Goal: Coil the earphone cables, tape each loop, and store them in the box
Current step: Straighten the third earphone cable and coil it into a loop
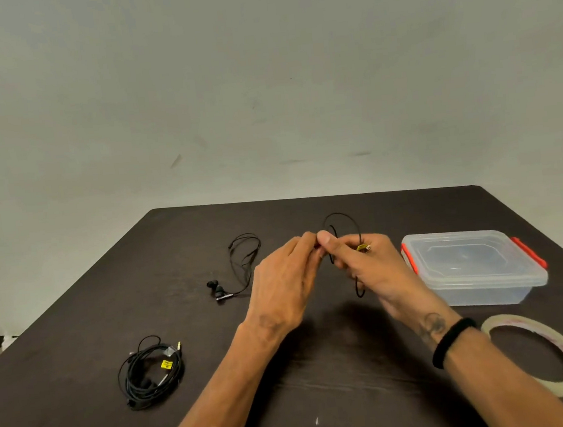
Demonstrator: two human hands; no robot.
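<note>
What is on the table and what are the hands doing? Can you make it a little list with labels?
left hand: pinches the black earphone cable
right hand: grips the same cable, loops sticking up
coiled earphones: near left, bundled, yellow tag
loose earphones: far left, uncoiled
plastic box: right, clear, red clips, lid on
tape roll: near right, lying flat
table: dark
</note>
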